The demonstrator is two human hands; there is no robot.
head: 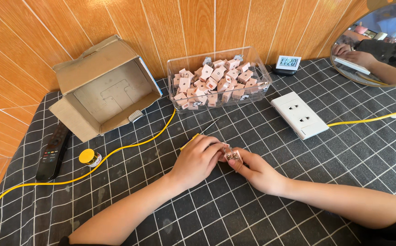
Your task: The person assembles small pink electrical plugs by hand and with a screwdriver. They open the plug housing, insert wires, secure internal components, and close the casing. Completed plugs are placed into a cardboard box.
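Hands meet at the middle of the checked tabletop (298, 191) in the head view. The left hand (198, 159) and right hand (255, 171) both pinch one small pink plug piece (232, 155), pale and blocky with metal prongs; which way its long axis runs cannot be told. A yellow-handled screwdriver (197, 135) lies under the left hand, its shaft pointing up-right toward the clear box (264, 75) of similar pieces.

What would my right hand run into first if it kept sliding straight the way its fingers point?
The right hand points left across the table, and its fingertips already meet the small pink and clear plastic part pinched between both hands. Just beyond it is the left hand, so nothing else lies in that line first.
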